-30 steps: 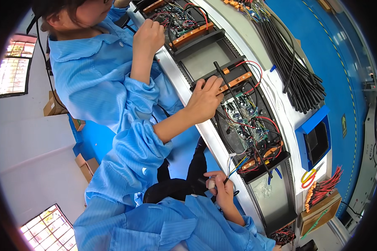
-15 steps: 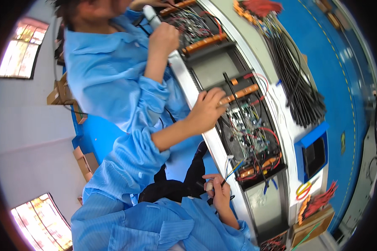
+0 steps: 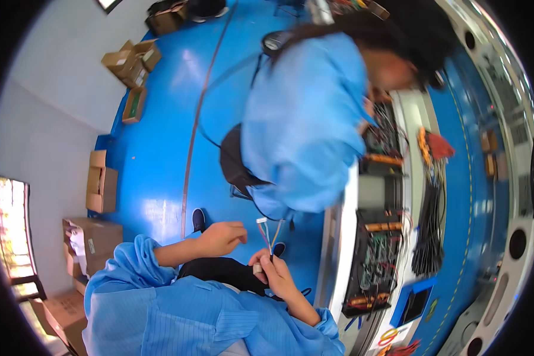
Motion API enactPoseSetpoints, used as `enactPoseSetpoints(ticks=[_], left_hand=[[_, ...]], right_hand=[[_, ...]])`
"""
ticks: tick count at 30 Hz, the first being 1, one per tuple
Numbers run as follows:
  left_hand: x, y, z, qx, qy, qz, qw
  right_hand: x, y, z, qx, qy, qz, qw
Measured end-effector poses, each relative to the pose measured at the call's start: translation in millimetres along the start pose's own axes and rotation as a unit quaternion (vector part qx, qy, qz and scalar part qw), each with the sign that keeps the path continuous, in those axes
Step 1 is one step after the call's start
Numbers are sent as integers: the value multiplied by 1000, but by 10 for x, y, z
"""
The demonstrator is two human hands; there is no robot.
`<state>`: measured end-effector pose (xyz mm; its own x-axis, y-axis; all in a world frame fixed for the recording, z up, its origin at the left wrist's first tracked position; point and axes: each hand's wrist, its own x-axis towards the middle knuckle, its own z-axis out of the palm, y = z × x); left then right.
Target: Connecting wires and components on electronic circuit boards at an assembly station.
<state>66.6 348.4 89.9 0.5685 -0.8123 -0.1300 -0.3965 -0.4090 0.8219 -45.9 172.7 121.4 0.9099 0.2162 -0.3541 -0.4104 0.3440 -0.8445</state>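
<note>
My right hand (image 3: 274,277) pinches a thin wire cable (image 3: 271,244) in front of my body. The cable's coloured wires fan out upward, and one branch ends in a small white plug (image 3: 261,221). A pale connector (image 3: 257,269) shows at the fingers of the same hand. To the left of the cable, my left hand (image 3: 222,238) hovers in the air with its fingers curled together. Nothing can be seen in it, and it is apart from the cable.
A co-worker in a blue shirt (image 3: 302,118) leans over the bench ahead, blurred. On the right stands a black tray of circuit boards and wiring (image 3: 377,255). Beyond it are a bundle of black cables (image 3: 428,243) and a blue bin (image 3: 414,302). Cardboard boxes (image 3: 95,243) line the left wall.
My left hand has left the orange strip in the tray and come back near my right hand. The view has turned left, away from the bench. My right hand still holds the cable.
</note>
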Motion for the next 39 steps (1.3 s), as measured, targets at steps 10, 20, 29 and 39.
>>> enactPoseSetpoints(ticks=[10,20,29,39], left_hand=[[-1066,-422,-3133,-105,342,216,909],[-406,-792,-4691,-464,179,635,591],[1260,-1320,-6015,-533,9,546,647],[4269,-1601,-7017,-621,-171,417,642]], right_hand=[[2711,21,2182,51,-60,6,997],[4508,-962,2389,234,106,-87,962],[6147,-2045,1496,325,187,-189,907],[7374,-2926,341,353,439,-276,779]])
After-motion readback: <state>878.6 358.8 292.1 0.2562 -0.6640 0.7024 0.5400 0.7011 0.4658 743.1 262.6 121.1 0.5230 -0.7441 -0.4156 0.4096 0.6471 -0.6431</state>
